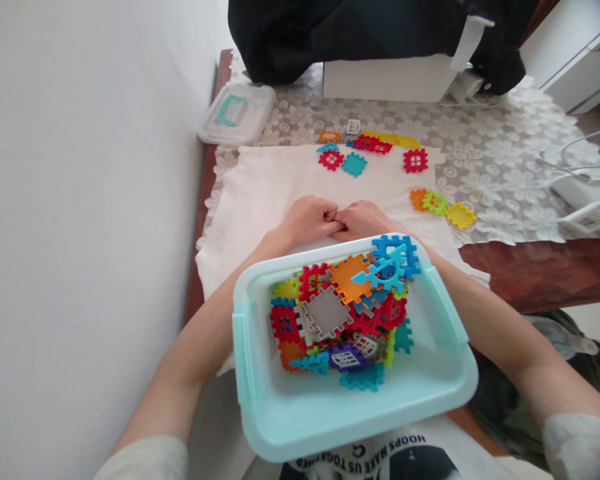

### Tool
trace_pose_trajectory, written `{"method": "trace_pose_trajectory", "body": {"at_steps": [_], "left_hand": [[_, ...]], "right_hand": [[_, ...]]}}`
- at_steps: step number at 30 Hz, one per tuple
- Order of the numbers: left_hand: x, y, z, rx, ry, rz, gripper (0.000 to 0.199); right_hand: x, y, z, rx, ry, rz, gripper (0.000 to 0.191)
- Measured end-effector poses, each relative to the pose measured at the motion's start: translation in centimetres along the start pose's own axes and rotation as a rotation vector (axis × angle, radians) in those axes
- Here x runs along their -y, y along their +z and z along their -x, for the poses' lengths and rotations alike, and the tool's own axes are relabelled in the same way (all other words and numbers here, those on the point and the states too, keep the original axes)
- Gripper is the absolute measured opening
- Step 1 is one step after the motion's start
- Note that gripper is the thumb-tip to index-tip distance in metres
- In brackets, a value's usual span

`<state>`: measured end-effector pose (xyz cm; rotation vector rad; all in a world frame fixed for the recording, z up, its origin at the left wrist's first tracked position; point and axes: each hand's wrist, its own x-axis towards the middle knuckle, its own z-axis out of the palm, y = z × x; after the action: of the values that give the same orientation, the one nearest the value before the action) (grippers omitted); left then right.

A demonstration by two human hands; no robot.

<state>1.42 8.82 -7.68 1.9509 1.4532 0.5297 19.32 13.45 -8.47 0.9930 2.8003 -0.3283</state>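
My left hand and my right hand meet on a white cloth, both closed, with their curled fingers touching. No object shows in either one. Between my forearms, close to my body, sits a light-blue plastic bin, tilted towards me. It holds a heap of colourful interlocking plastic building pieces, among them a grey square panel, an orange panel, a red window piece and a purple window piece. A blue piece lies over the bin's far right corner.
Loose pieces lie beyond my hands: a teal panel, a red window piece, a yellow piece. A clear lid with a teal handle is at the back left. A wall borders the left; black fabric covers a white box.
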Motion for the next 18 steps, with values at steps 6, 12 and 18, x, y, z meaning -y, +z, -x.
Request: {"method": "trace_pose_trajectory", "body": {"at_steps": [6, 12, 18], "left_hand": [[-0.11, -0.07, 0.09, 0.0, 0.004, -0.016, 0.029], [0.45, -0.07, -0.33, 0.007, 0.054, -0.037, 0.028], [0.39, 0.1, -0.29, -0.018, 0.031, -0.053, 0.031]], "right_hand": [[0.21, -0.26, 0.1, 0.018, 0.006, -0.006, 0.038], [-0.05, 0.08, -0.22, 0.017, 0.0, 0.019, 0.039], [-0.31, 0.37, -0.47, 0.016, 0.011, 0.019, 0.041]]}}
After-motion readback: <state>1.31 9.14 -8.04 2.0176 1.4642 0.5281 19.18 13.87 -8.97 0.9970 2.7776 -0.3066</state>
